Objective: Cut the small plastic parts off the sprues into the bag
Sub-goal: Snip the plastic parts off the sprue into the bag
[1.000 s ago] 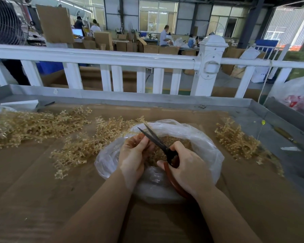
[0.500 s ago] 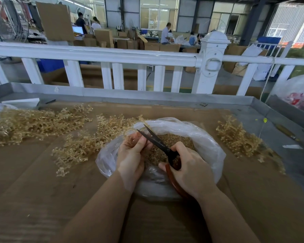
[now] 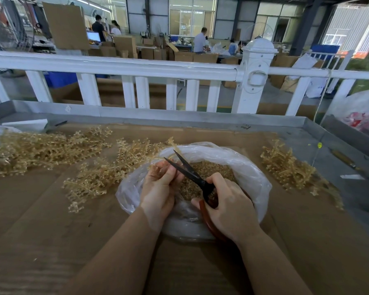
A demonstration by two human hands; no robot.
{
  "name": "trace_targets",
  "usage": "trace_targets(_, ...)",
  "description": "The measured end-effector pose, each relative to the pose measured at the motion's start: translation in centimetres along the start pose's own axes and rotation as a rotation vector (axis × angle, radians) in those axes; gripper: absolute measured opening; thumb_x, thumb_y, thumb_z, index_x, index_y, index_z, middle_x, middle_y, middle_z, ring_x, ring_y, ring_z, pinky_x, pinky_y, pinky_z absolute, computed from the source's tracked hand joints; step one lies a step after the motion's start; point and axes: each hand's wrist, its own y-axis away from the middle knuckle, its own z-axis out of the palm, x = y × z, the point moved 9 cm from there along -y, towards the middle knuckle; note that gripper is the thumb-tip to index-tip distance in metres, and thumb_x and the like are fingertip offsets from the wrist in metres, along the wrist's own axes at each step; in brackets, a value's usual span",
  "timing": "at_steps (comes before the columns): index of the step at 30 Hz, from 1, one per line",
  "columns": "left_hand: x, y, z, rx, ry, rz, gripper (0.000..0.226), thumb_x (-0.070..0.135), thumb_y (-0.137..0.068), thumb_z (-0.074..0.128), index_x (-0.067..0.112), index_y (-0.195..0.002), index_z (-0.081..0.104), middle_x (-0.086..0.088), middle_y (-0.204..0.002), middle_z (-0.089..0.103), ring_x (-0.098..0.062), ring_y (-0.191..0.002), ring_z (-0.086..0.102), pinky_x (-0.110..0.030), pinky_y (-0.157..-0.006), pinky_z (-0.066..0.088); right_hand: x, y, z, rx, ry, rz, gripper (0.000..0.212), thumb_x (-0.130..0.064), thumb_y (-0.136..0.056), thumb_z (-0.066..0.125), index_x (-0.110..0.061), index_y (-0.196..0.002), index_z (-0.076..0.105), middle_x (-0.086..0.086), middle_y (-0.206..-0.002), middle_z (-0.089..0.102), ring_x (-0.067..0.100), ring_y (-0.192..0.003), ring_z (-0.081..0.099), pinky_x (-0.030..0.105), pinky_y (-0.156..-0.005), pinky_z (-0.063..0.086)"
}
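Since half a second ago both hands sit in nearly the same spot over the bag, scissor blades still parted, left hand turned slightly with its sprue piece a bit more raised toward the blades

Left hand [image 3: 158,188] has fingers curled round a small amber sprue piece [image 3: 158,167], holding it above the open mouth of the clear plastic bag [image 3: 249,167]. Right hand [image 3: 228,205] grips the scissors [image 3: 190,173]: fingers wrapped through the reddish-brown handle loops, thumb on top. Black blades are apart in a narrow V, tips pointing up and away, the lower blade just beside or touching the left fingertips [image 3: 170,165]; cannot tell if the sprue is between the blades

Bag lies on the brown cardboard sheet [image 3: 41,241] that covers the table, right in front of the person, rim rolled open. Inside, a heap of cut small parts [image 3: 211,169], amber and translucent, under the blades

Uncut sprues [image 3: 98,173] lie in a loose pile just left of the bag, some touching its rim. Bigger pile [image 3: 36,150] farther left. Another pile [image 3: 285,169] to the right of the bag, apart from it, on the cardboard edge

Grey metal table rim [image 3: 158,116] runs along the far side. White railing [image 3: 136,69] behind it. Beyond that a workshop with cardboard boxes and people, far off
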Motion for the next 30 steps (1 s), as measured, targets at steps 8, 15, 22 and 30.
trace_targets(8, -0.18, -0.08, -0.11, -0.017, 0.011, -0.063, 0.022, -0.009, -0.091, 0.047, 0.009, -0.082, 0.056, -0.001, -0.065, 0.069, -0.009, -0.059, 0.068, -0.017, -0.051, 0.054, -0.16, 0.24, -0.32, 0.013, -0.004, -0.001, 0.04, -0.055, -0.079, 0.063, -0.024, -0.102, 0.052, -0.008, -0.092, 0.061, 0.011, -0.087, 0.056, 0.02, -0.071, 0.041)
trace_targets(15, -0.27, 0.01, 0.01, -0.026, -0.12, -0.047, 0.026, -0.012, -0.092, 0.044, 0.006, -0.081, 0.06, -0.001, -0.063, 0.069, -0.009, -0.057, 0.067, -0.016, -0.051, 0.053, -0.31, 0.24, -0.16, -0.014, -0.01, -0.007, 0.038, -0.059, -0.078, 0.059, -0.029, -0.1, 0.05, -0.014, -0.09, 0.059, 0.001, -0.082, 0.05, 0.004, -0.066, 0.028)
trace_targets(22, -0.21, 0.13, 0.07, -0.035, -0.122, -0.038, 0.025, -0.012, -0.091, 0.045, 0.006, -0.081, 0.059, -0.001, -0.064, 0.069, -0.009, -0.058, 0.068, -0.017, -0.054, 0.054, -0.29, 0.25, -0.21, -0.011, -0.043, -0.013, 0.039, -0.06, -0.078, 0.056, -0.028, -0.1, 0.05, -0.013, -0.091, 0.06, 0.004, -0.083, 0.053, 0.012, -0.069, 0.039)
trace_targets(30, -0.14, 0.28, 0.36, -0.075, -0.086, -0.033, 0.021, -0.012, -0.089, 0.047, 0.004, -0.084, 0.06, -0.002, -0.069, 0.07, -0.01, -0.062, 0.068, -0.016, -0.057, 0.055, -0.49, 0.13, -0.31, -0.008, -0.02, -0.021, 0.039, -0.055, -0.082, 0.059, -0.023, -0.103, 0.053, -0.009, -0.093, 0.061, 0.007, -0.086, 0.056, 0.02, -0.072, 0.048)
